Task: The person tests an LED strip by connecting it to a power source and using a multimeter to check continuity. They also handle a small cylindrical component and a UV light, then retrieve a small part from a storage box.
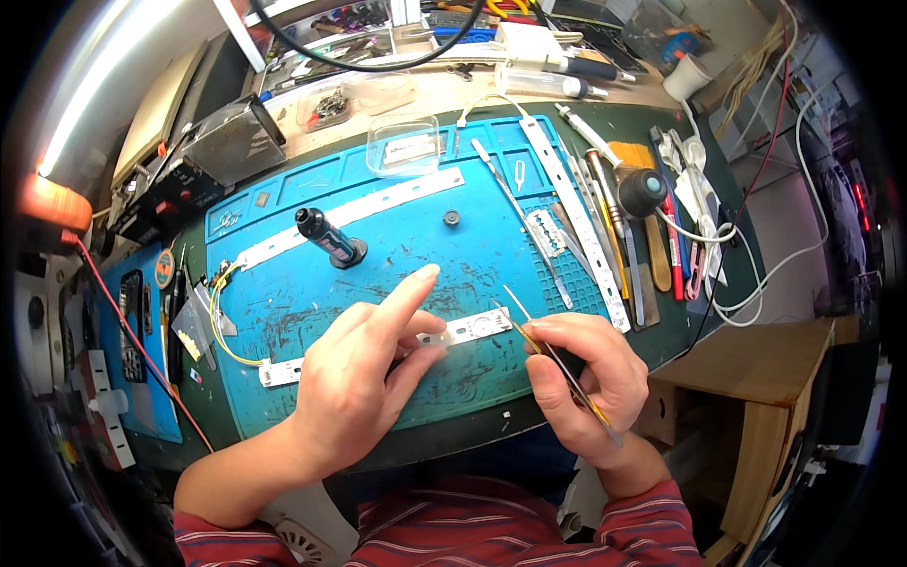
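Observation:
A white LED strip [479,324] lies across the lower part of the blue mat [302,293], with thin wires at its left end. My left hand [354,373] grips it near the middle with thumb and lower fingers while the index finger points up; a small pale piece at the fingertips is too hidden to name. My right hand [595,378] is closed round thin metal tweezers [557,364], their tips above the strip's right end. A black bottle [331,236] stands behind my left hand, and a small dark cap [451,217] sits beside it.
A second strip [350,213] and a third [576,217] lie on the mat. A clear tub [403,142] is at the back. Tools and a brush [628,151] crowd the right, a power unit [151,241] and orange object [57,203] the left. A wooden cabinet [746,378] is lower right.

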Demonstrator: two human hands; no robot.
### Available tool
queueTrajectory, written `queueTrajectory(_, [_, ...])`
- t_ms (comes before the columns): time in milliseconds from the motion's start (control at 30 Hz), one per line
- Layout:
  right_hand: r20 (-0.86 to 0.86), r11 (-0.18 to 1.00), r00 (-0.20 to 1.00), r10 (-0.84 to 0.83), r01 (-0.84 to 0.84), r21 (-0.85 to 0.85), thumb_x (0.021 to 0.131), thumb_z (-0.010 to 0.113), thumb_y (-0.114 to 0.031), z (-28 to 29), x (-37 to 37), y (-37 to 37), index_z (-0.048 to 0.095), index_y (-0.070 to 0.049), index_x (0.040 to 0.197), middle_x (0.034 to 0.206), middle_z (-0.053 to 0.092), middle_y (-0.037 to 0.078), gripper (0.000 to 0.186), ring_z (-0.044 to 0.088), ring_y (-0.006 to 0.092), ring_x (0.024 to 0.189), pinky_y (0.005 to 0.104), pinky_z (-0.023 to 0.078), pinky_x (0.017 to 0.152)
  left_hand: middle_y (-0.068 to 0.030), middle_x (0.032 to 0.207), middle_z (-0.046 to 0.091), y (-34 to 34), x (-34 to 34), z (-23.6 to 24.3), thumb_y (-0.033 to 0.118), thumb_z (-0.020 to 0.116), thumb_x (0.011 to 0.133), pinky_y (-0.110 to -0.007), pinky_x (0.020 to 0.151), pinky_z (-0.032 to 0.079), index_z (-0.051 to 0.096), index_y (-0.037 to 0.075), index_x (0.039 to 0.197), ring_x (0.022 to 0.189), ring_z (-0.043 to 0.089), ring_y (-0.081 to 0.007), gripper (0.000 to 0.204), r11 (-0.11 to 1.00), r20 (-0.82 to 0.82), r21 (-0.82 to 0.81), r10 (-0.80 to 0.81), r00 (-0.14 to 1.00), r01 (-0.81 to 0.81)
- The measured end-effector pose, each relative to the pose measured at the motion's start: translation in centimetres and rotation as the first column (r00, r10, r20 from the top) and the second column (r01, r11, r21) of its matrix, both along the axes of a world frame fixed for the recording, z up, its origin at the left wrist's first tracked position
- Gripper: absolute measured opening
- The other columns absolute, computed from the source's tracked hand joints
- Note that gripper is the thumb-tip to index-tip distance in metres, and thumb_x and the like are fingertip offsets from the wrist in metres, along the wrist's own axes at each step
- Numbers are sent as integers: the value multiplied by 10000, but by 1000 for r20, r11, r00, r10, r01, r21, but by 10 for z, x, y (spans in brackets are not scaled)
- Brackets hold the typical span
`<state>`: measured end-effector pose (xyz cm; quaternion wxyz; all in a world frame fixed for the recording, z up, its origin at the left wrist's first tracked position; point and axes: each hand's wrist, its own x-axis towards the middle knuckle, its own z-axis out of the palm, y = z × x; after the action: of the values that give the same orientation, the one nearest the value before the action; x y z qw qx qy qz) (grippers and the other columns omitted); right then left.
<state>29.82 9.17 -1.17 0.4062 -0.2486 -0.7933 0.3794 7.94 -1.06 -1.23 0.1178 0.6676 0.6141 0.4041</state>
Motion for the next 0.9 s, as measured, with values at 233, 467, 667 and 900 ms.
queueTrajectory(233, [-47,998,999,9,-6,68,830,811,19,-3,-2,2,727,10,1125,1009,764,150,307,746,271,867,343,587,753,-99,1008,760,1,1,-1,-103,804,823,-240,657,534,446,-4,1525,752,657,-120,794,1000,-11,-25,-14,1000,14])
queueTrajectory(467, [-57,994,998,18,-11,113,819,811,27,-3,-2,3,723,17,1111,1000,761,150,305,743,264,831,336,582,717,-83,992,759,1,5,2,-66,818,800,-294,642,571,512,-12,1473,738,636,-185,742,999,-5,-40,27,1000,-27])
queueTrajectory(667, [-66,992,998,17,-9,122,814,813,23,-3,-2,4,727,14,1101,985,755,148,299,732,267,798,334,575,691,-88,999,760,4,5,6,-68,815,800,-298,650,569,520,-16,1470,750,633,-187,734,999,-43,-44,12,999,-14])
queueTrajectory(900, [-62,988,998,21,-12,155,812,815,14,-5,-2,4,726,7,1112,986,749,146,313,729,271,793,337,578,681,-87,996,760,4,4,6,-68,816,795,-302,664,562,523,-18,1468,755,625,-188,736,999,-61,-51,10,998,-13])
